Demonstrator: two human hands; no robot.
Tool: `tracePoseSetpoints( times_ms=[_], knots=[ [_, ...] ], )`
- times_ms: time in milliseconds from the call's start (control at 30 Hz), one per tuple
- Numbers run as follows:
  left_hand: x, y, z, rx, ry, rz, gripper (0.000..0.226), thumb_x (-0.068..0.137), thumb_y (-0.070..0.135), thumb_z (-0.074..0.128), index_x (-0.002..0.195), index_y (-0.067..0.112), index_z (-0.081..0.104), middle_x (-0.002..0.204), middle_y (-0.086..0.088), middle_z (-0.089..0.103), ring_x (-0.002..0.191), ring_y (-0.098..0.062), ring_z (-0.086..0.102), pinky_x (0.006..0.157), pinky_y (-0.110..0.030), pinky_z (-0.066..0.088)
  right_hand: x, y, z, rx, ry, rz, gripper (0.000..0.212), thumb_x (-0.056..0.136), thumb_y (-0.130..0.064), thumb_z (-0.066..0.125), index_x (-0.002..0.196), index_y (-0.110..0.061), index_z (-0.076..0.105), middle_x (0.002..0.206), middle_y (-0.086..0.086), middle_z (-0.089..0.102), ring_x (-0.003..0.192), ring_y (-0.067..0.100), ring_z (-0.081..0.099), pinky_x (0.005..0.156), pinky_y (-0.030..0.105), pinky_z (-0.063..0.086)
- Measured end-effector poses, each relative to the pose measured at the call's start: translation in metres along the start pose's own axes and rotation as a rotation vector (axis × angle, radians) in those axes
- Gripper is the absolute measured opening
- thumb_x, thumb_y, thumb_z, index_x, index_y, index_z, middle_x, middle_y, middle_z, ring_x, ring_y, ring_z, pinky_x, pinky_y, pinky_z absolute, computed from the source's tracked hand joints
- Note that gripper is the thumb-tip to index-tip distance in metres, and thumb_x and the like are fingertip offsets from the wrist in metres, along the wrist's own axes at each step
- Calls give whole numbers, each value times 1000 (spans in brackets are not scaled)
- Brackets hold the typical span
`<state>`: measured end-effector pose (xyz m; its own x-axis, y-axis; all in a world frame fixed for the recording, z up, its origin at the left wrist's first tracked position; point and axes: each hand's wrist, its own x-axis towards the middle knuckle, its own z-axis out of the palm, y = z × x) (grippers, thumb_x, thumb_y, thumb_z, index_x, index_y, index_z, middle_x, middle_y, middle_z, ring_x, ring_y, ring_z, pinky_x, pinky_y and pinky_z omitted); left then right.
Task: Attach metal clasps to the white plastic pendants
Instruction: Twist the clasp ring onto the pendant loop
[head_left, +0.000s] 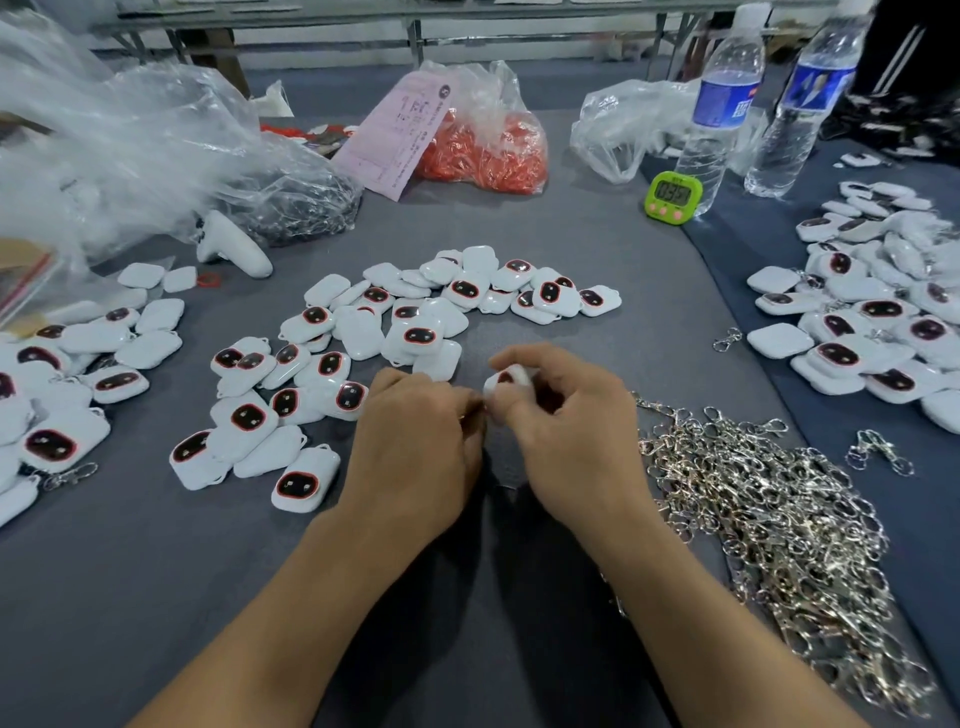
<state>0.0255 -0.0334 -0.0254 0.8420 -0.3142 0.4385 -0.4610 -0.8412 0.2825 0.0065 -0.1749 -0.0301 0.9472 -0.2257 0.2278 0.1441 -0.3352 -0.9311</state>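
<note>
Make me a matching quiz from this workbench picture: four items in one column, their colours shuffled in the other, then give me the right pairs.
Items:
1 timer
2 heap of metal clasps
3 small parts inside the bag at the back
4 shell of the pendant held by the right hand

Colours:
A silver
B white
C green
D orange-red

Pairs: 1-C, 2-A, 3-D, 4-B

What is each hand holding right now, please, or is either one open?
Left hand: fingers curled beside the white pendant; what they pinch cannot be told.
Right hand: closed, gripping the white pendant.
</note>
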Motion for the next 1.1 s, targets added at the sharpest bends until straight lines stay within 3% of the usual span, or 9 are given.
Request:
tracePoseSetpoints(
  times_ms=[167, 300, 400, 467, 633, 733, 900, 1000, 1100],
  knots=[
    [-1, -3, 3, -648, -48, -312, 20, 91, 28, 71, 74, 38, 74, 53, 11, 59, 49, -1, 48, 51, -16, 40, 16, -4, -15, 546, -61, 448, 22, 96, 1, 58, 97, -12, 76, 65, 4, 67, 43, 12, 45, 42, 20, 34],
    [2, 0, 3, -852, -160, -316, 24, 92, 35, 63, 72, 32, 76, 49, 8, 49, 49, -4, 39, 51, -13, 33, 18, -4, -20, 670, -120, 507, 23, 95, -1, 57, 94, -12, 78, 66, 9, 66, 44, 13, 44, 53, 27, 26],
    [2, 2, 3, -933, -107, -371, 23, 93, 24, 67, 74, 22, 79, 47, 3, 47, 51, -6, 40, 52, -13, 34, 17, -6, -20, 665, -134, 472, 23, 95, 0, 57, 94, -12, 76, 65, 8, 66, 42, 13, 43, 47, 25, 25],
    [1, 1, 2, -861, -79, -360, 21, 89, 26, 69, 72, 18, 78, 48, -6, 48, 51, -7, 41, 52, -18, 35, 16, -6, -20, 628, -113, 429, 24, 94, 2, 58, 92, -13, 76, 66, 7, 67, 41, 12, 42, 40, 20, 26],
    [0, -1, -1, -98, -140, -5, 33, 86, 35, 52, 65, 16, 70, 59, 0, 62, 62, -20, 49, 73, -36, 38, 5, -4, -12, 171, -61, 73, 19, 87, -6, 70, 89, -24, 78, 62, -3, 65, 51, 7, 50, 50, 18, 41],
    [0, -1, 2, -42, -97, 1, 29, 87, 32, 53, 66, 20, 68, 57, 1, 61, 58, -21, 44, 72, -38, 37, 4, -1, -8, 48, -73, -9, 16, 85, -15, 73, 88, -31, 76, 60, -8, 64, 53, 4, 54, 54, 16, 44],
    [-3, -5, 8, -294, -88, -268, 8, 84, 42, 70, 84, 35, 74, 60, 12, 63, 66, -10, 58, 61, -29, 40, 14, 5, -18, 175, -122, 255, 14, 88, -13, 68, 91, -24, 77, 63, 4, 66, 47, 15, 50, 47, 24, 41],
    [-1, -5, 8, -376, -81, -335, 19, 80, 44, 77, 99, 41, 76, 69, 21, 65, 66, 0, 60, 59, -17, 41, 25, 5, -32, 291, -199, 403, 16, 96, -5, 61, 101, -11, 75, 66, 14, 67, 44, 17, 50, 37, 21, 34],
    [-1, -7, 9, -398, -71, -365, 22, 80, 44, 78, 102, 40, 76, 73, 21, 67, 76, 3, 62, 67, -13, 45, 35, 0, -60, 910, 101, 455, 11, 95, 1, 60, 99, 0, 70, 73, 10, 74, 53, 13, 66, 45, 17, 49]
  ],
)
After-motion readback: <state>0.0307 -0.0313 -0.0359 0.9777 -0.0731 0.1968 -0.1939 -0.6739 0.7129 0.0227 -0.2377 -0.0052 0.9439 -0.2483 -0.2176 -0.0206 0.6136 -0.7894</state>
